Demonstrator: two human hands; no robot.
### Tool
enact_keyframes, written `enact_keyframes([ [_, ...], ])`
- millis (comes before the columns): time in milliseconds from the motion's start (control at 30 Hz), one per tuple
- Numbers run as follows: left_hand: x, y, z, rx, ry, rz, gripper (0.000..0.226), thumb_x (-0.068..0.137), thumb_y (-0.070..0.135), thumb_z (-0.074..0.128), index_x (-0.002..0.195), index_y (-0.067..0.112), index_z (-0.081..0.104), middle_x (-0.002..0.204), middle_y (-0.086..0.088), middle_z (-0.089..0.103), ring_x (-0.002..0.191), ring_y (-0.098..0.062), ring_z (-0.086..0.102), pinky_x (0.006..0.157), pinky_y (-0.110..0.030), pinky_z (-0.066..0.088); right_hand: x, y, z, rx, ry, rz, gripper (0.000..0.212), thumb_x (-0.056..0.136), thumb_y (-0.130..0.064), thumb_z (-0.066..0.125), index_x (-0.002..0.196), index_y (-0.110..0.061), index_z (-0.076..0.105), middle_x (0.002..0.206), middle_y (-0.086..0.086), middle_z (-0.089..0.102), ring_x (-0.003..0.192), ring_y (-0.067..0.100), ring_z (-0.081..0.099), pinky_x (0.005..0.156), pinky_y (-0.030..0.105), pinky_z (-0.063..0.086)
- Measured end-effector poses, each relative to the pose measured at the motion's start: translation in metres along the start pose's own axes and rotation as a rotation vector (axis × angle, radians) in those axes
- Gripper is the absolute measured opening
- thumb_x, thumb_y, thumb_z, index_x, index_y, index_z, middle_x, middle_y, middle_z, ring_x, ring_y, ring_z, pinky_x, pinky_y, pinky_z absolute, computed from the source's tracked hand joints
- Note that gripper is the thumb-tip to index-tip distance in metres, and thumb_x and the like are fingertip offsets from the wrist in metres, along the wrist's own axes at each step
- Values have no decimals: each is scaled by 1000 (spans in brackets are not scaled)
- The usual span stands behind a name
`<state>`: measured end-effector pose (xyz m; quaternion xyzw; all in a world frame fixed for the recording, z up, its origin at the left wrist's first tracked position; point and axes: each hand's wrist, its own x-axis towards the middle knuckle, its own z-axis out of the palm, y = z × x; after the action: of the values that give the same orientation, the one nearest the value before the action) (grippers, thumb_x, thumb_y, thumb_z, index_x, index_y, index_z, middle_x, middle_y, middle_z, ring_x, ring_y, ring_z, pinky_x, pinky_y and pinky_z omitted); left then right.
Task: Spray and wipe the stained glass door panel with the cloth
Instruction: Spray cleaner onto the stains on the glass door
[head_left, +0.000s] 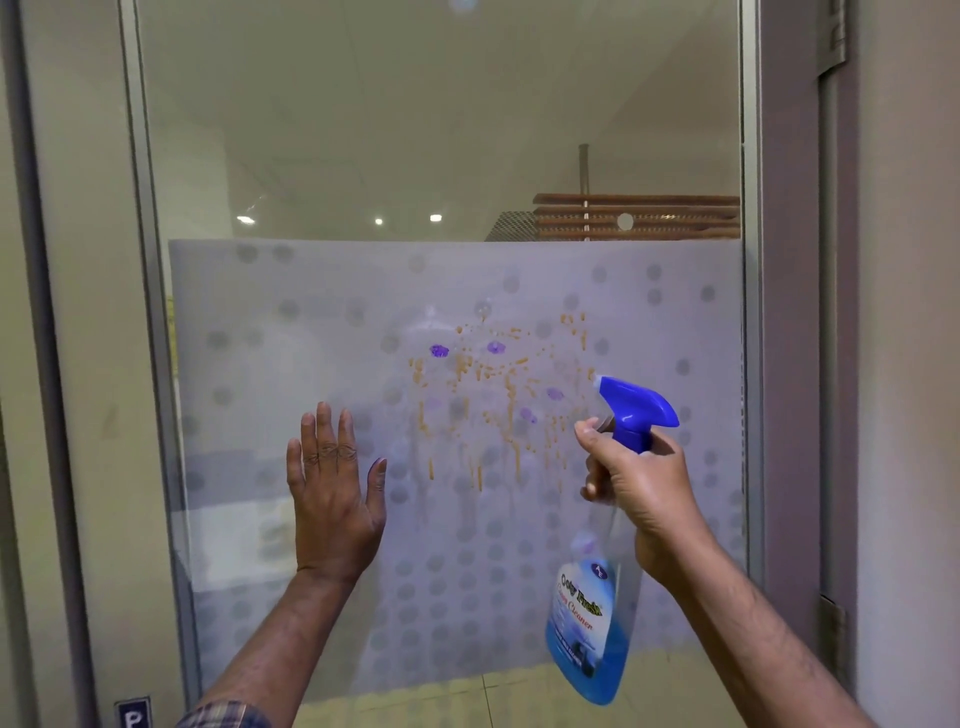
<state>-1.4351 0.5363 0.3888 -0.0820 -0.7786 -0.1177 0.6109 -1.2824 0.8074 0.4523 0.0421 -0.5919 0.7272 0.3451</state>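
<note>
Right hand (636, 483) clamped on spray bottle (589, 618); left hand (332, 499) flat, fingers spread, on glass panel (311, 322). Stains (488, 395) unwiped; cloth unseen.

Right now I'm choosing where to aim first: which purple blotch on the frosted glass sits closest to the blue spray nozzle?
The faint purple blotch just left of the blue spray nozzle; the others lie farther left.

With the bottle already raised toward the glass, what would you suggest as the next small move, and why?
Probably squeeze the trigger: the right hand holds the spray bottle with its nozzle aimed at the orange and purple stains, which are undisturbed, while the left hand braces flat on the glass panel. No cloth is visible.
</note>
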Motion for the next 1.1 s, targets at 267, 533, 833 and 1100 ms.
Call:
enact_keyframes([
  [267,-11,-1,-40,-226,-12,111,56,103,29,45,153,4,39,166,-18,26,158,-31,16,125,-54,21,-51,-7,1,-22,-60,-15,5,92,-16,73,91,-11,71,62,7,50,62,23,46,59,31,50],
  [533,-70,43,-117,-757,-308,177,53,96,62,51,128,22,66,133,26,58,138,7,41,109,-31,32,-101,-15,6,-27,-216,-31,11,90,-18,75,91,-9,68,62,14,47,53,21,46,62,39,51],
  [833,-115,77,-205,-932,-944,-4,69,74,70,73,137,53,51,146,45,39,148,14,13,122,-25,18,-154,-27,-7,-4,-477,-7,26,87,-23,79,97,-2,67,58,14,49,53,25,46,60,36,47],
  [1100,-154,126,-279,-1038,-1120,-293,61,81,20,85,137,25,60,142,24,55,129,24,41,113,-12,37,-203,-50,-46,88,-639,71,24,85,-21,78,98,-4,67,57,9,51,49,23,46,57,32,48],
])
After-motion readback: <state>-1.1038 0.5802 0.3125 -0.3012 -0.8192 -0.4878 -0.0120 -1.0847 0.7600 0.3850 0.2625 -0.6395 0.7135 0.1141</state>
